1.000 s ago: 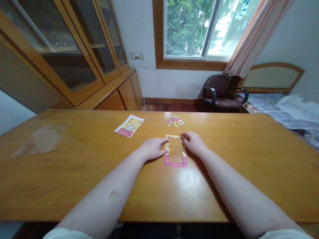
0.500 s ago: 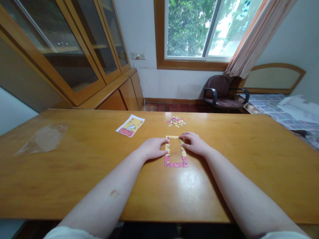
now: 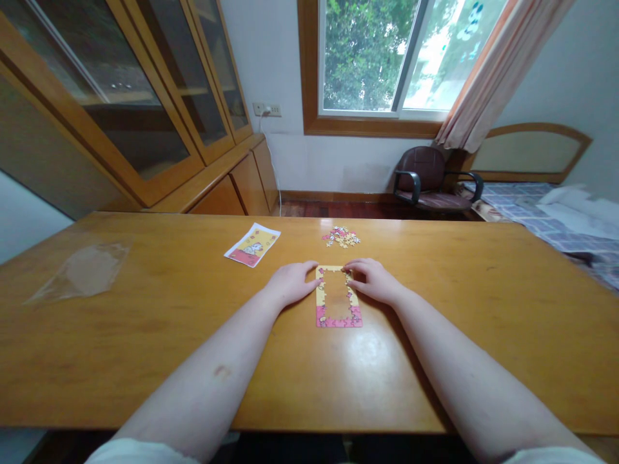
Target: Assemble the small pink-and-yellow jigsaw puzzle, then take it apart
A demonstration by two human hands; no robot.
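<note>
A jigsaw puzzle border (image 3: 339, 321), yellow above and pink below, lies flat on the wooden table with bare wood showing inside it. My left hand (image 3: 291, 283) is at its upper left edge, thumb and fingers apart, the tips touching the border. On the opposite side my right hand (image 3: 374, 281) rests its fingertips on the upper right edge, fingers stretched out with a gap to the thumb. Just beyond the border is a small heap of loose puzzle pieces (image 3: 341, 236) in yellow, pink and white.
A printed picture sheet (image 3: 252, 245) in yellow and pink lies left of the heap. Farther left is a clear plastic bag (image 3: 82, 269) on the table (image 3: 159, 328). Behind the table stand a glass-door cabinet (image 3: 193, 129), an office chair (image 3: 425, 174) and a bed (image 3: 512, 200).
The puzzle border has slid slightly left and a little toward me. Both hands have shifted left along with it. The heap and the picture sheet stay in place.
</note>
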